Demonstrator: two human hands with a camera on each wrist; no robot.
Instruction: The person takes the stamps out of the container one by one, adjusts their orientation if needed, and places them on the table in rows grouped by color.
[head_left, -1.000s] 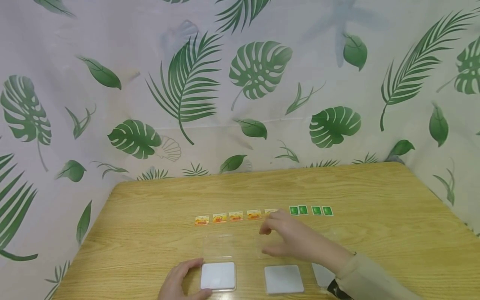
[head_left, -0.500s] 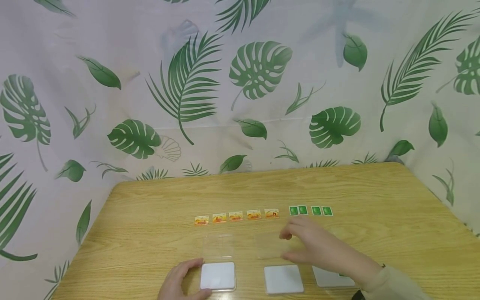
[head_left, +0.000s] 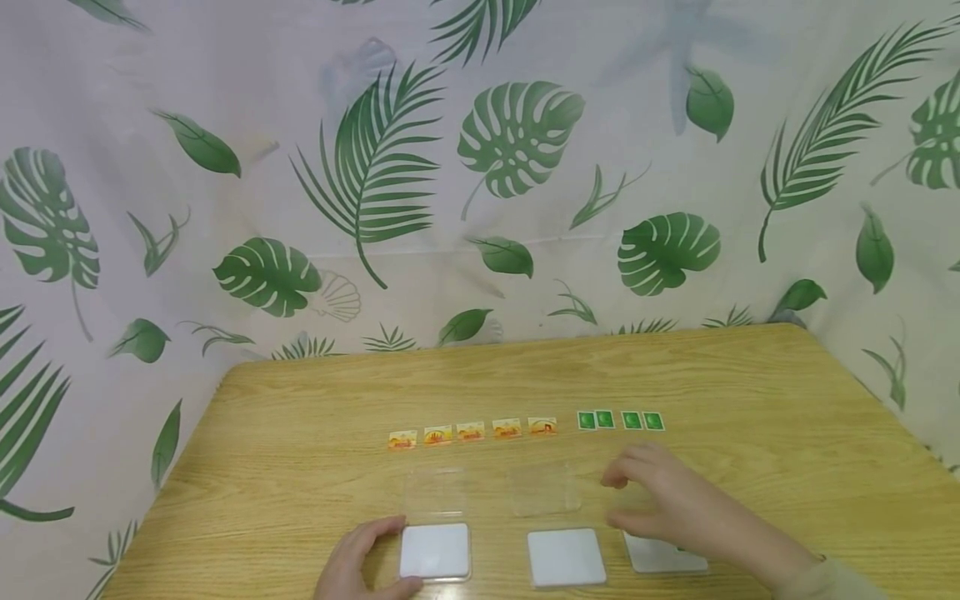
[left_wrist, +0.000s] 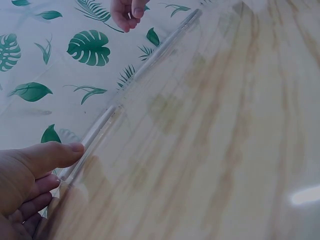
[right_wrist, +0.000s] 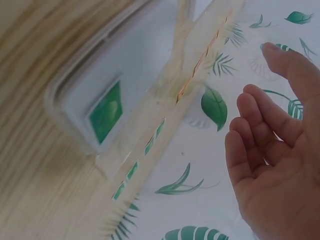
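Observation:
My left hand (head_left: 362, 560) lies round the left side of a shallow clear plastic case (head_left: 435, 553) with a white inside, its fingers and thumb at the case's corners. In the left wrist view the thumb of the left hand (left_wrist: 30, 185) touches a clear plastic edge. My right hand (head_left: 663, 504) hovers over the right-hand case (head_left: 656, 554), fingers loosely bent, nothing held. One small green picture sticker (right_wrist: 106, 114) lies on that case's white face in the right wrist view. Between them sits a middle white case (head_left: 566, 557).
Behind the cases lie clear lids (head_left: 437, 492), hard to make out on the wooden table (head_left: 300, 467). Further back runs a row of several orange picture stickers (head_left: 471, 431), with several green ones (head_left: 632, 420) to their right. A leaf-patterned curtain (head_left: 420, 167) borders the table's far edge.
My right hand has moved right, from near the rightmost orange sticker to above the right-hand case, uncovering that orange sticker and the middle lid. My left hand has stayed put.

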